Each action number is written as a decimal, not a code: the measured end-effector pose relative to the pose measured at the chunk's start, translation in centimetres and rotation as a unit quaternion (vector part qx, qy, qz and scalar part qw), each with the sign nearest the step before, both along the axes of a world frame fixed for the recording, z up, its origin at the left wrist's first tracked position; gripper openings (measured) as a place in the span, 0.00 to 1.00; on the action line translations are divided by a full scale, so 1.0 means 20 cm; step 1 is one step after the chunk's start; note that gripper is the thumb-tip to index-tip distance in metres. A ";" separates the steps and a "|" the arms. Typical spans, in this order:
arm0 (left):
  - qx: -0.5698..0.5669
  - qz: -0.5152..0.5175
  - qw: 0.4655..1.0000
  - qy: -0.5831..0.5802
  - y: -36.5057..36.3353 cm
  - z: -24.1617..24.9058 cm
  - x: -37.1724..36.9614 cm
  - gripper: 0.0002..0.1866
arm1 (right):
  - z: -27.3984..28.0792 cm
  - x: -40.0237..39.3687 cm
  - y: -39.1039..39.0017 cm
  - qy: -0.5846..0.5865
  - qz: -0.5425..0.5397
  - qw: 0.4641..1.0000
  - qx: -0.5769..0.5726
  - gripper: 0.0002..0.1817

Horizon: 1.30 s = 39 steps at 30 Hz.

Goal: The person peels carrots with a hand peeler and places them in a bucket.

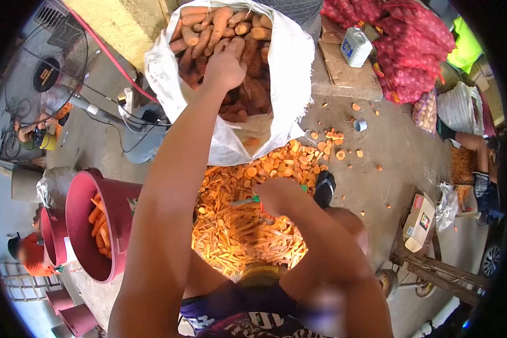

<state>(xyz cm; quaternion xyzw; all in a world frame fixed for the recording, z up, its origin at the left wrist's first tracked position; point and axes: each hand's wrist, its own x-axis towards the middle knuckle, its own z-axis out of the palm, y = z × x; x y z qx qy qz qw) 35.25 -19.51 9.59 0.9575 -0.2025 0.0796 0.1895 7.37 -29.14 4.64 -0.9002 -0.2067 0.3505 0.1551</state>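
Note:
My left hand [224, 66] reaches far forward into a white sack [290, 67] full of unpeeled carrots [219, 25] and closes its fingers around one of them. My right hand [279, 194] stays close to my body, gripping a green-handled peeler [245, 200] above a heap of orange carrot peelings and cut ends [248, 225] on the ground. The peeler's blade points left.
A dark red bucket [93, 219] with peeled carrots stands at my left, a second one behind it. A floor fan [45, 73] is at the far left. Red mesh sacks [405, 39], a white jug [356, 46], a cardboard box [419, 222] and another person's legs [481, 169] lie right.

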 end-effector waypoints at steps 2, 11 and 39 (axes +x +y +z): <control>0.113 -0.006 0.992 -0.051 -0.06 -0.01 0.09 0.48 | 0.02 0.02 0.00 0.010 -0.038 0.999 0.014 0.16; 0.314 -0.111 0.943 0.010 0.06 0.20 0.11 0.21 | -0.10 0.05 -0.12 -0.033 -0.107 0.993 0.027 0.15; -0.562 -0.120 0.738 0.353 1.14 -0.12 -1.87 0.21 | -0.42 -0.28 0.44 -0.083 -0.107 0.985 -0.104 0.11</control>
